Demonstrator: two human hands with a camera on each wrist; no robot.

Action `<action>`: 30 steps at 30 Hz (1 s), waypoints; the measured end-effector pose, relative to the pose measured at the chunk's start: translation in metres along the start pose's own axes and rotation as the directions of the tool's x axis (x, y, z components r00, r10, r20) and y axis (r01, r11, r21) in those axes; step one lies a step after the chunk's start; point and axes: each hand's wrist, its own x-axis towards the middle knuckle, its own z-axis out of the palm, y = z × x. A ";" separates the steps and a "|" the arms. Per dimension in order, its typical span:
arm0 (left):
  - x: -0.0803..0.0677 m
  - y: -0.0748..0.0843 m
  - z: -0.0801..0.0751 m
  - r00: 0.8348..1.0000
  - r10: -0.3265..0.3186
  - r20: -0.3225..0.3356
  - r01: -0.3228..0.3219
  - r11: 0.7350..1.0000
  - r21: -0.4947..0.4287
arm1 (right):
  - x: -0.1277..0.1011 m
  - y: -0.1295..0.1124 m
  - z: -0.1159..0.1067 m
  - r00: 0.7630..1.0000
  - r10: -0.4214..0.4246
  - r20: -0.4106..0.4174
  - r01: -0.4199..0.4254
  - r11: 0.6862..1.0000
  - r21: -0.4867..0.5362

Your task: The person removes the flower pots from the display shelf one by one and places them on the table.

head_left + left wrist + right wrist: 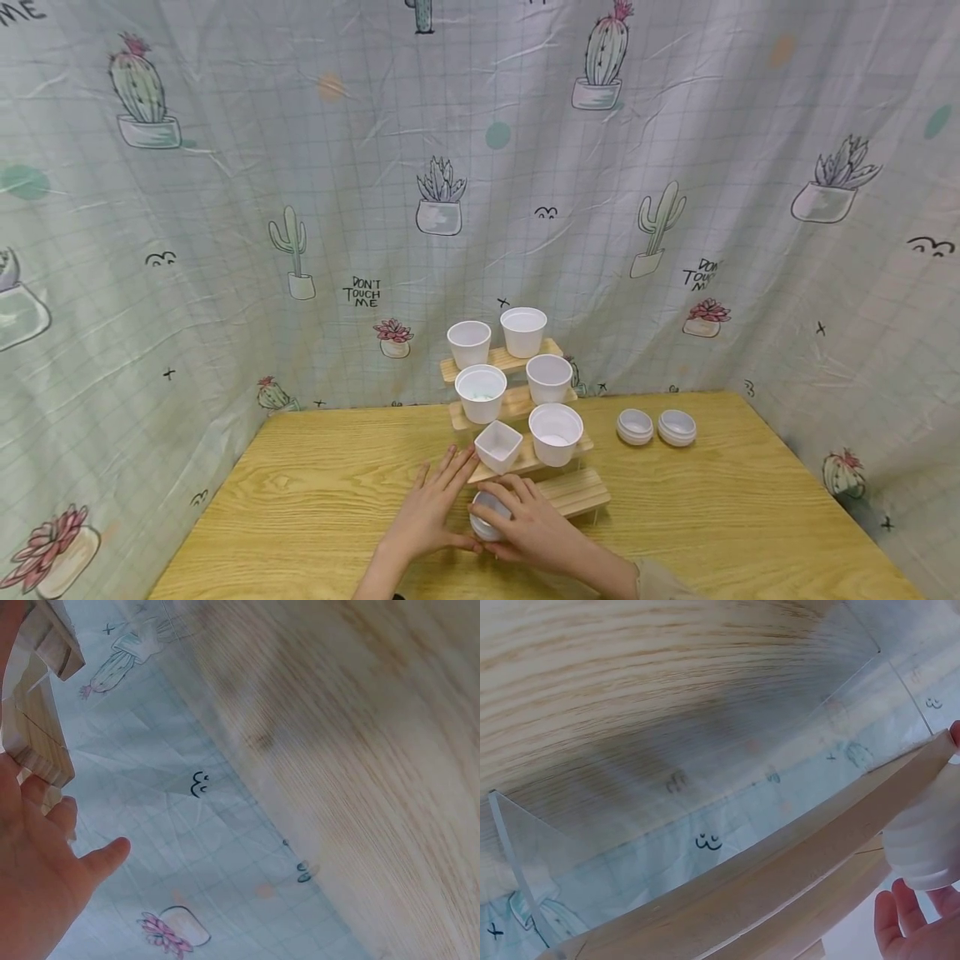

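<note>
My right hand (pixel 536 529) holds a small white round pot (pixel 489 510) at the left end of the lowest step of a tiered wooden stand (pixel 576 493). In the right wrist view, fingers (pixel 909 911) curve around the ribbed white pot (pixel 922 851). My left hand (pixel 429 512) lies along the stand's left side, its fingers extended towards a white square pot (pixel 498 447) on the step above. The left wrist view has that hand (pixel 37 877) against the end of a wooden step (pixel 41 739); some fingertips are hidden.
White cups, such as one at the top (pixel 523 332) and one lower right (pixel 556 435), stand on the upper steps. Two small round pots (pixel 634 427) sit on the wooden table (pixel 315 500) to the right. A cactus-print curtain (pixel 495 183) hangs behind. Clear side panels (pixel 521 870) support the stand.
</note>
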 end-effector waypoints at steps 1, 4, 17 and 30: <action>0.000 0.000 0.000 1.000 -0.001 0.001 0.001 1.000 0.000 | 0.000 0.000 0.000 1.000 -0.002 -0.005 0.002 1.000 0.000; 0.001 0.001 0.001 1.000 -0.002 0.000 0.002 1.000 -0.004 | -0.001 0.001 0.000 1.000 -0.005 -0.014 0.005 1.000 -0.002; 0.001 0.001 0.004 1.000 0.014 -0.026 -0.013 1.000 0.016 | -0.007 0.001 -0.002 1.000 -0.001 -0.018 0.001 1.000 0.002; -0.001 0.003 0.005 0.997 0.029 -0.071 -0.026 0.999 0.036 | -0.017 0.004 -0.008 1.000 0.000 -0.022 0.000 1.000 -0.011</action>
